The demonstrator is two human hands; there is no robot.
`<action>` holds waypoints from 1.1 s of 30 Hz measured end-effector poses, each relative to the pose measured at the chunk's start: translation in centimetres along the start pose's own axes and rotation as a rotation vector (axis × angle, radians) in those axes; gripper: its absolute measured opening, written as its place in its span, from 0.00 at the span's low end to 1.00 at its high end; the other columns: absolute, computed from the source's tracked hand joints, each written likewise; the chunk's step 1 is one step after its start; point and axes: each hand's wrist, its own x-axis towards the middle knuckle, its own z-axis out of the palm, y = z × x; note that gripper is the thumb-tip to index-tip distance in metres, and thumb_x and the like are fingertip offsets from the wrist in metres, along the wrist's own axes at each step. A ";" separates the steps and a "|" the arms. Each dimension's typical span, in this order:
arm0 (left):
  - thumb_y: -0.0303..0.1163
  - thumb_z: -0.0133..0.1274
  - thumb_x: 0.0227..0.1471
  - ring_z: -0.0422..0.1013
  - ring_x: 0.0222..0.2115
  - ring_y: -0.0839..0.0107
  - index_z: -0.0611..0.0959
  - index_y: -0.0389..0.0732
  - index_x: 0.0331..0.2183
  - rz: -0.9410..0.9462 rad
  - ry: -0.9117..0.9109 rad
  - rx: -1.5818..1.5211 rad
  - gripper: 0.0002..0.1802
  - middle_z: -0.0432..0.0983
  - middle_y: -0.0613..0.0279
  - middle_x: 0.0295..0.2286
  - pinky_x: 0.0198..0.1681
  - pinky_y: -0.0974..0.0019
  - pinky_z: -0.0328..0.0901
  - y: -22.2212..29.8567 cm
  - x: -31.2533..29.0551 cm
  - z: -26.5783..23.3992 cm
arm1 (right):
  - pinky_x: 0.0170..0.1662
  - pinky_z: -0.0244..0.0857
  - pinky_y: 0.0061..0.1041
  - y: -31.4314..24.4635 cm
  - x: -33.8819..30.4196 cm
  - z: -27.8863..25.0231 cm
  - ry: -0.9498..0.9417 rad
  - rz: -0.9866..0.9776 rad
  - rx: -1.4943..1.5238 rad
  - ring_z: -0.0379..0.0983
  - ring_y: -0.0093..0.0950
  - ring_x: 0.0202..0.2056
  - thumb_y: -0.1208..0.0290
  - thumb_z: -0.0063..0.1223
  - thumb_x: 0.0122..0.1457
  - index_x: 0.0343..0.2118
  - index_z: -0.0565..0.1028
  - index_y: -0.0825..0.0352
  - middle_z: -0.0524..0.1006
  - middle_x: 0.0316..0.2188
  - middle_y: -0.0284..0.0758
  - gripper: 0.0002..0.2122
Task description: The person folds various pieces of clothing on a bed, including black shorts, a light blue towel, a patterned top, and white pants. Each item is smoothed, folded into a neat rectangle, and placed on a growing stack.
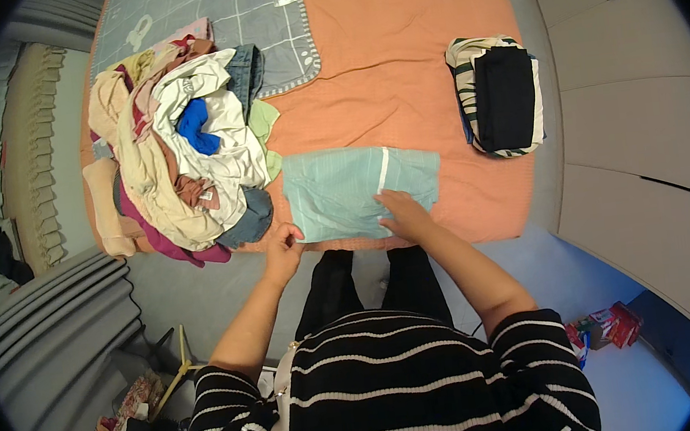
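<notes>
A pale blue-green cloth with a white stripe lies flat and folded on the bed's near edge, in front of me. My left hand pinches its near left corner between thumb and fingers. Near the white stripe, my right hand rests on the right part of the cloth, thumb and fingers apart. I cannot tell what kind of garment or linen the cloth is.
A heap of loose clothes in several colours covers the bed's left side. Folded clothes, black on top, are stacked at the right. The bed has an orange cover and a grey checked blanket. Pale cabinets stand to the right.
</notes>
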 end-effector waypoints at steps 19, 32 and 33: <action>0.14 0.54 0.40 0.65 0.33 0.79 0.68 0.44 0.23 0.296 -0.034 -0.287 0.14 0.69 0.67 0.34 0.38 0.75 0.60 8.8 -3.4 -2.4 | 0.29 0.64 0.38 0.9 1.1 -10.2 0.533 0.627 -0.216 0.72 0.41 0.26 0.56 0.59 0.48 0.20 0.73 0.67 0.75 0.22 0.43 0.16; 0.20 0.54 0.47 0.69 0.28 0.82 0.75 0.37 0.37 0.564 -0.258 -0.146 0.12 0.74 0.67 0.28 0.31 0.77 0.63 20.0 2.2 6.0 | 0.48 0.59 0.39 -16.6 -3.2 -9.2 0.784 -0.104 -0.160 0.62 0.45 0.46 0.63 0.67 0.40 0.44 0.64 0.67 0.63 0.45 0.45 0.29; 0.20 0.55 0.47 0.69 0.29 0.81 0.76 0.36 0.37 0.570 -0.298 -0.176 0.12 0.75 0.66 0.29 0.32 0.77 0.64 20.6 2.3 6.4 | 0.48 0.58 0.41 -15.8 -2.9 -9.2 0.823 -0.063 -0.105 0.62 0.45 0.46 0.69 0.61 0.42 0.43 0.65 0.67 0.64 0.44 0.45 0.24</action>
